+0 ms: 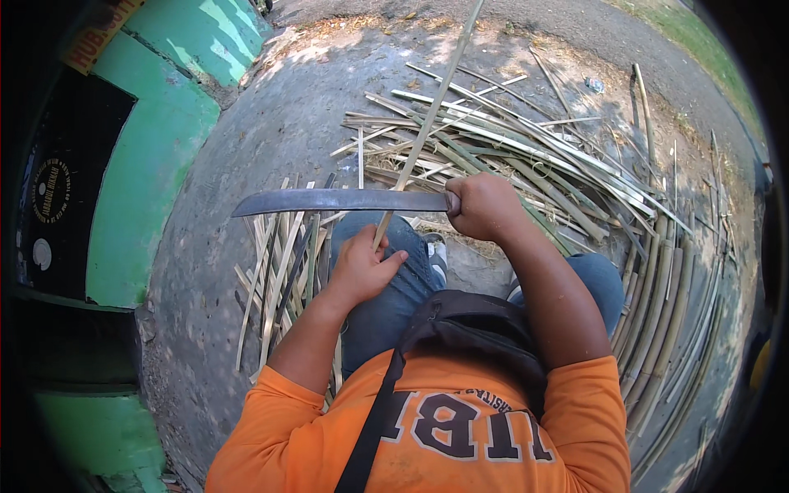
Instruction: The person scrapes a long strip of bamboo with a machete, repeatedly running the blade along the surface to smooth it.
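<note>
My right hand [486,207] is closed tight round the handle of a long knife [329,200], its blade lying level across my front with the tip pointing left. My left hand [359,269] grips the near end of a thin bamboo strip [440,94], fingers curled round it and thumb off to one side. The strip slants up and away from me, its far end past the view, and the blade crosses in front of it just beyond my left hand; whether the edge bites into it I cannot tell.

I take the step in hand to be trimming or shaving this strip. The next move seems to call for a steady left grip, thumb well clear of the edge, and a controlled stroke directed away from my knee [386,238], which sits close under the blade.

On the ground [197,246], the bare stretch toward the left edge, by the green wall [131,189], gives the knife tip room. Loose strips [271,271] lie beside my left leg, a wide pile of split bamboo [509,148] spreads ahead toward the far edge, and long poles [657,312] line the right side, so low swings there look tighter
</note>
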Demonstrator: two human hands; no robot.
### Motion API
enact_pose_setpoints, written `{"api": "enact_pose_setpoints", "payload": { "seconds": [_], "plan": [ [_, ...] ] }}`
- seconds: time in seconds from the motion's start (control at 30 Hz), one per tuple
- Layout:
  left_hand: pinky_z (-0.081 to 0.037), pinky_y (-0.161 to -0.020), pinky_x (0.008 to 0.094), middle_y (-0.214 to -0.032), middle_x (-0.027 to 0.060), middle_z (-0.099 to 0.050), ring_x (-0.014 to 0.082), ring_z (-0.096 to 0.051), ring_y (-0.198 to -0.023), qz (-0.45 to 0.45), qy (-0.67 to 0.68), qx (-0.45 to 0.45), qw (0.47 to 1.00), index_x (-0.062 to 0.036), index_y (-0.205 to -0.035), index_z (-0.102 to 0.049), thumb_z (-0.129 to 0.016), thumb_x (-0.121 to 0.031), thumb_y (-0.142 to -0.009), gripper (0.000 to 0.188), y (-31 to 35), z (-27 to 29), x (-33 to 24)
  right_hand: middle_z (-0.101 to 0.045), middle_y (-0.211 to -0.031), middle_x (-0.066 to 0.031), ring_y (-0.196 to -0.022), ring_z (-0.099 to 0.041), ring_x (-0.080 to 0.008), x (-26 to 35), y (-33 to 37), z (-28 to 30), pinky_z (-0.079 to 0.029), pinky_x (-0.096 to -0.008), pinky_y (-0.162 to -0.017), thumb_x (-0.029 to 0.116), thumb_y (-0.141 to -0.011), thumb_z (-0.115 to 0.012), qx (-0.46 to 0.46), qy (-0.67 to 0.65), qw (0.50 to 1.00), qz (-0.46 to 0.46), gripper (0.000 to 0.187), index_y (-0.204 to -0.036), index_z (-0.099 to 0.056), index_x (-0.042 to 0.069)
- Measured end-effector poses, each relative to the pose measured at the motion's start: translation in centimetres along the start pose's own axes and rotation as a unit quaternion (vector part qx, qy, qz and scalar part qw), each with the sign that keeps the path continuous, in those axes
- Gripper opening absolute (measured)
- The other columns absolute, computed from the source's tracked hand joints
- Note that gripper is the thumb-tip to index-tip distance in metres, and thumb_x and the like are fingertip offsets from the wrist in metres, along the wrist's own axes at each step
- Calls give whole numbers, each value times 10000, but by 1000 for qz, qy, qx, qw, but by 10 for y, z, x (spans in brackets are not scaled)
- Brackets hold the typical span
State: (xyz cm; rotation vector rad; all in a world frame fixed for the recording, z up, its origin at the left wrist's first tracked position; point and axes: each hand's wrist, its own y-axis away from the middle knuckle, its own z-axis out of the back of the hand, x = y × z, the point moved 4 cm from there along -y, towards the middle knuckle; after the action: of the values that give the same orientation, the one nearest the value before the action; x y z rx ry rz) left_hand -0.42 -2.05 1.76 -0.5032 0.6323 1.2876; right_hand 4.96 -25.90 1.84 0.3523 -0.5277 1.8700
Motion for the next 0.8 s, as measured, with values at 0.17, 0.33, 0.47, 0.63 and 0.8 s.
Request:
{"api": "enact_pose_setpoints", "payload": {
  "seconds": [0.17, 0.33, 0.47, 0.63, 0.8],
  "plan": [
    [-471, -585, 405, -656, 98, -559, 284, -587, -583, 12, -3, 1, 1000, -21, -892, -565, -847, -272, -817, 384, 2, 0, -3, -715, -756, -139, -738, -711, -375, 16, 5, -1, -565, -509, -689, 229, -762, -689, -5, 11, 1000, 23, 104, -820, -719, 148],
    [-489, -608, 406, -672, 111, -575, 294, -604, -603, -40, -19, -22, 999, -15, -904, -572, -850, -264, -817, 383, 2, -4, 4, -678, -719, -142, -733, -682, -397, 23, 3, -1, -536, -537, -679, 189, -738, -694, -10, 5, 999, 30, 84, -783, -671, 122],
    [-493, -612, 406, -682, 119, -588, 293, -607, -606, 9, -2, 8, 1000, -16, -904, -573, -852, -256, -818, 378, 1, 0, 1, -682, -735, -159, -738, -675, -411, -6, -1, 5, -526, -549, -682, 188, -771, -667, -21, -28, 999, -41, 67, -785, -679, 124],
    [-501, -616, 412, -678, 124, -593, 300, -612, -612, 22, -7, 2, 1000, -14, -908, -578, -854, -255, -818, 378, -1, 0, -3, -683, -739, -167, -750, -678, -415, 14, 0, -3, -546, -538, -694, 191, -784, -669, -20, -4, 1000, -6, 79, -811, -688, 119],
    [-500, -615, 415, -680, 127, -600, 299, -626, -620, -14, -26, -5, 1000, -13, -915, -583, -848, -244, -823, 364, 0, -3, 1, -689, -745, -156, -759, -684, -414, 21, -1, 0, -556, -525, -703, 180, -766, -677, 55, 27, 998, 5, 74, -809, -689, 121]
  ]
}}
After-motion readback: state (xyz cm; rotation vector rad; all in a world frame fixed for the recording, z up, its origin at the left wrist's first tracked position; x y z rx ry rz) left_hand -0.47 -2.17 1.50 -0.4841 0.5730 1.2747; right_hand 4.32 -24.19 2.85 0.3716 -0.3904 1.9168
